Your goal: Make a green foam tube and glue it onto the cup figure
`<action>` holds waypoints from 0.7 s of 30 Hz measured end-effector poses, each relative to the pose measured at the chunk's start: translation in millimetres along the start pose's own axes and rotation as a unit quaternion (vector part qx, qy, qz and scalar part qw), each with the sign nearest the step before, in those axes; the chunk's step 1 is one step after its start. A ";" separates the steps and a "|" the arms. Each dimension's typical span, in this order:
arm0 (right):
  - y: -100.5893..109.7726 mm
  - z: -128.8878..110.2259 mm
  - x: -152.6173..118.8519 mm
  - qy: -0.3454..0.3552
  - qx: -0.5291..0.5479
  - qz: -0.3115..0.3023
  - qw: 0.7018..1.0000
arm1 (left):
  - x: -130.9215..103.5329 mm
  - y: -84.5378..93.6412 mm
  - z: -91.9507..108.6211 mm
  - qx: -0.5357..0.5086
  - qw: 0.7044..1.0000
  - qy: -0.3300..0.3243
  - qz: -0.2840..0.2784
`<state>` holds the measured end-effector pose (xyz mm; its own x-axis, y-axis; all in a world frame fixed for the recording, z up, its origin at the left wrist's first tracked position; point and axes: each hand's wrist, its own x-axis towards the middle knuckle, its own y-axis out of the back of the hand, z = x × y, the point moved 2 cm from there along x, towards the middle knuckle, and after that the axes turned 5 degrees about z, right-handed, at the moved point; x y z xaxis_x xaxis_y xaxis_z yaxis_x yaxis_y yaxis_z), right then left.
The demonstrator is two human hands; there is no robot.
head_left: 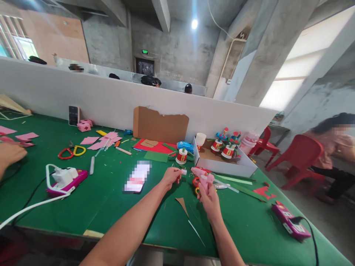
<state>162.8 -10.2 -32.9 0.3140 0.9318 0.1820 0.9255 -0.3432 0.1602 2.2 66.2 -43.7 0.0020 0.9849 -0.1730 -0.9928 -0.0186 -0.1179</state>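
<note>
My left hand (172, 177) pinches a small white piece (183, 172) between thumb and fingers, over the middle of the green table. To its right, my right hand (209, 197) is wrapped round the handle of a pink glue gun (203, 176), whose nozzle points left toward the white piece without touching it. Just beyond the left hand stands a red and white cup figure (182, 156) with striped green arms. Scissors with red and orange handles (196, 183) lie partly hidden behind the right hand.
A white box (222, 166) holds more cup figures. A phone (137, 177) lies left of my arms. Power strips (68, 183) (291, 221) with cables sit at both sides. Cardboard (161, 123) leans on the partition. Another person's hand (11, 153) is far left; a person sits right.
</note>
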 end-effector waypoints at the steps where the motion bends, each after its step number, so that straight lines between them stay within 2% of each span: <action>1: -1.4 -0.9 -0.2 0.016 -0.026 -0.007 1.000 | -0.2 -0.4 0.3 0.001 1.000 0.000 -0.001; 4: -3.2 -7.7 -0.7 0.046 -0.094 -0.031 0.994 | 0.1 -1.0 0.2 0.000 1.000 0.003 0.000; 8: -3.8 -14.4 -0.3 0.096 -0.168 -0.018 0.981 | 1.2 -0.5 -0.7 0.004 1.000 0.003 0.004; 12: -6.2 -12.6 -1.4 0.140 -0.181 -0.019 0.973 | 1.4 -0.4 -1.3 0.007 1.000 0.003 0.003; 21: -8.2 -9.5 -2.3 0.145 -0.187 -0.034 0.971 | 1.2 -1.1 -1.6 0.008 1.000 0.001 0.004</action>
<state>152.5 -10.7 -25.3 0.1309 0.8999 0.4160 0.7833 -0.3511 0.5130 3.5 67.1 -45.3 -0.0049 0.9845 -0.1751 -0.9945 -0.0230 -0.1017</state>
